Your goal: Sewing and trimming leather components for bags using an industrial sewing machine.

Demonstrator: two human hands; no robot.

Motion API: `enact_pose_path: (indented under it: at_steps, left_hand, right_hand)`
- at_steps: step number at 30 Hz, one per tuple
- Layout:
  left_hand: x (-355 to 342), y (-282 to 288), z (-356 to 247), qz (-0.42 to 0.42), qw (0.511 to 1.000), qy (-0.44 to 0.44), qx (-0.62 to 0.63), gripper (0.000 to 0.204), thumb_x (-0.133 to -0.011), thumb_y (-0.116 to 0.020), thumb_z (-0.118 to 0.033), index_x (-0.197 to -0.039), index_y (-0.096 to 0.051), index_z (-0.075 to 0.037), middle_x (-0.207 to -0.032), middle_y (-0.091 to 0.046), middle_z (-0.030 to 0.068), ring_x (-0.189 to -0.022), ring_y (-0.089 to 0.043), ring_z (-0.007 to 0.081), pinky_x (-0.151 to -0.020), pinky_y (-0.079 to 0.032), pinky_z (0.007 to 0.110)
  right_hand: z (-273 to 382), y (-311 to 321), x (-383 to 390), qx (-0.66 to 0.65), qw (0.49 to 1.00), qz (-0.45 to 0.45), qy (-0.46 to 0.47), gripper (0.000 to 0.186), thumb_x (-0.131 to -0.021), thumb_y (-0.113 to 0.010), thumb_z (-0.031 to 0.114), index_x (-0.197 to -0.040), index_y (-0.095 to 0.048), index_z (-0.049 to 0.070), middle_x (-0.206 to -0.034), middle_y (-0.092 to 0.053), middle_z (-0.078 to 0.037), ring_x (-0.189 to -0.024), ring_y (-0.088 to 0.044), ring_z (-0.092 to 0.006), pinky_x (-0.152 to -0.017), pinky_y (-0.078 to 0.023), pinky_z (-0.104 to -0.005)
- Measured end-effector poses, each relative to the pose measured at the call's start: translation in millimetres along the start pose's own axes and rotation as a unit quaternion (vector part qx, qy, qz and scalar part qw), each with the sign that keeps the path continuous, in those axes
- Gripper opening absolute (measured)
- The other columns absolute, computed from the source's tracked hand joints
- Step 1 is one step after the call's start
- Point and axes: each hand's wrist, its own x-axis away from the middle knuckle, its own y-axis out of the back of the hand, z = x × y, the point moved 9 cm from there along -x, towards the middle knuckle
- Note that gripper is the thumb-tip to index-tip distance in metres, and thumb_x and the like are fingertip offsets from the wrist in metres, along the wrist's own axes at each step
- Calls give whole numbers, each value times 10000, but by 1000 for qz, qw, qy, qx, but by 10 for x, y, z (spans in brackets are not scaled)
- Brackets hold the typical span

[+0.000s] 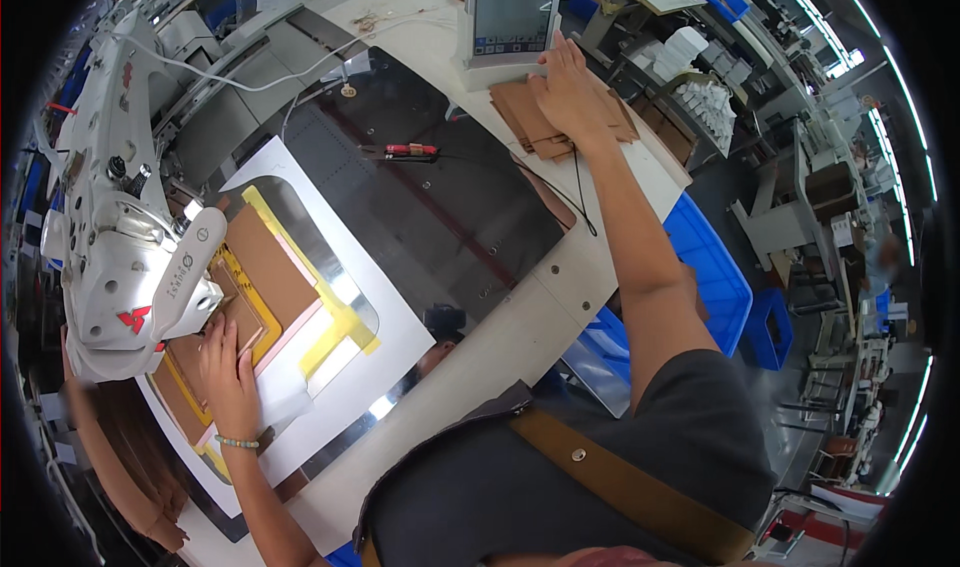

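Note:
My left hand (230,382) lies with fingers stretched over a brown panel (240,307) framed by a yellow-edged template (270,332), close beside the head of a white sewing machine (150,277). The template rests on a white sheet (390,317) with yellow tape strips (340,342). Off to the far right, my right hand (570,97) reaches over a fanned stack of flat brown pieces (520,117). Its fingers are extended near the lower edge of an upright screen (515,12). Whether its palm presses on the stack cannot be made out.
A red-handled tool (410,152) lies on the dark machine bed (450,207). A black cord (585,207) loops over the light tabletop near my right forearm. Blue crates (715,267) stand below the table's right side. Brown sheets (130,447) are at the lower left.

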Motion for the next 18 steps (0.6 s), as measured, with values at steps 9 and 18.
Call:
enact_pose_path:
  at_steps: [9, 18]
  left_hand:
    - [144, 122, 163, -29, 999, 24, 14, 449, -1054, -562, -109, -1497, -591, -40, -1583, -541, 179, -1467, -470, 407, -1236, -336, 500]
    - [28, 272, 64, -75, 994, -9, 79, 390, -998, -675, -138, -1366, -668, -7, -1490, -618, 152, -1344, -560, 385, -1149, -444, 463]
  right_hand:
    - [-259, -382, -437, 20, 998, -53, 2, 351, -925, -733, 268, -1173, -616, 49, -1637, -418, -285, -1507, -394, -469, -1095, -415, -687]
    - [-655, -601, -665, 129, 989, 2, 67, 379, -990, -708, 383, -1104, -724, 22, -1436, -610, -330, -1407, -530, -456, -1177, -390, -557]
